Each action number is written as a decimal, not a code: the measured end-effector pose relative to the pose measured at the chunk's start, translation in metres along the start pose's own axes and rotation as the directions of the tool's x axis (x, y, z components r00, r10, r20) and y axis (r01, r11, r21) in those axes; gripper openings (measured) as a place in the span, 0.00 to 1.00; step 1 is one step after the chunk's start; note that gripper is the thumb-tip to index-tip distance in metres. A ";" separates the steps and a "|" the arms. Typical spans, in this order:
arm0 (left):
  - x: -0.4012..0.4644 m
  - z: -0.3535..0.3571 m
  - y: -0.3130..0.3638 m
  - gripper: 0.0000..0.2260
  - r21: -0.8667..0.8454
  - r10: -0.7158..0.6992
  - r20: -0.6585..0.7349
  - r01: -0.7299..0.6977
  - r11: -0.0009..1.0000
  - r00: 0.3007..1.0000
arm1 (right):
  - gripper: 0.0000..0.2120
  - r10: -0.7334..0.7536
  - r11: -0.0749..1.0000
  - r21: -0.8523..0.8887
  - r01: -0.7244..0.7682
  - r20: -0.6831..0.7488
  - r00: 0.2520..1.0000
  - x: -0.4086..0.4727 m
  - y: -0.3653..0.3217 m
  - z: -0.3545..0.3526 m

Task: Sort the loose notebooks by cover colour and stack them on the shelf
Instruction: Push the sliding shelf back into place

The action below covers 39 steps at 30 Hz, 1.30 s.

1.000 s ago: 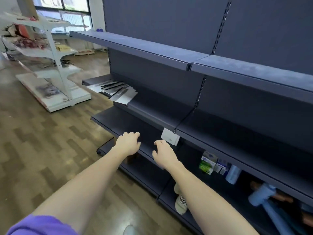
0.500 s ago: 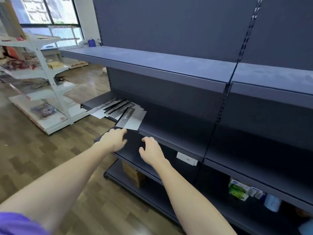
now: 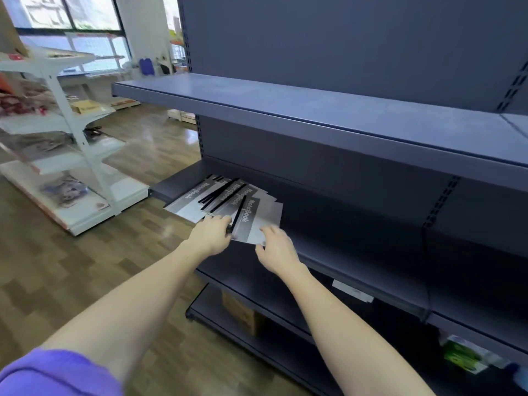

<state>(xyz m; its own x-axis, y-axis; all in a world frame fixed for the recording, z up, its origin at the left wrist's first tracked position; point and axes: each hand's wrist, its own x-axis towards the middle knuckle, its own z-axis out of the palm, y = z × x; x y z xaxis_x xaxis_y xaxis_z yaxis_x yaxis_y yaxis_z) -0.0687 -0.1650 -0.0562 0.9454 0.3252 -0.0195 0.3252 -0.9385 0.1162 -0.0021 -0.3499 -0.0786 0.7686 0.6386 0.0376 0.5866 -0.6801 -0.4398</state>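
Head camera looks forward and down, close over the shelf.
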 end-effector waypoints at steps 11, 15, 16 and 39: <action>0.125 0.002 -0.094 0.19 0.017 0.061 0.057 -0.062 0.998 0.997 | 0.22 0.331 0.935 -0.152 -0.322 0.038 0.943 0.098 -0.030 0.037; 0.153 0.004 -0.121 0.30 0.054 -0.096 0.129 0.090 0.994 0.987 | 0.20 0.426 0.893 -0.141 -0.428 -0.045 0.904 0.120 -0.040 0.050; 0.158 0.004 -0.127 0.34 0.053 -0.125 0.159 0.118 0.992 0.979 | 0.21 0.462 0.879 -0.116 -0.463 -0.038 0.886 0.125 -0.042 0.054; 0.184 0.001 -0.092 0.34 -0.686 -0.046 0.170 0.152 0.712 0.984 | 0.27 0.549 0.833 -0.010 -0.554 -0.112 0.828 0.138 -0.063 0.061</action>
<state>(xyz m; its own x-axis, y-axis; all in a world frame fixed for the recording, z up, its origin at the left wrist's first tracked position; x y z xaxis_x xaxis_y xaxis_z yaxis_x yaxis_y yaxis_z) 0.0751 -0.0186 -0.0714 0.9191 0.3432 -0.1938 0.3617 -0.5392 0.7605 0.0510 -0.1973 -0.1000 0.9873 0.1149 -0.1100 0.0654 -0.9236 -0.3777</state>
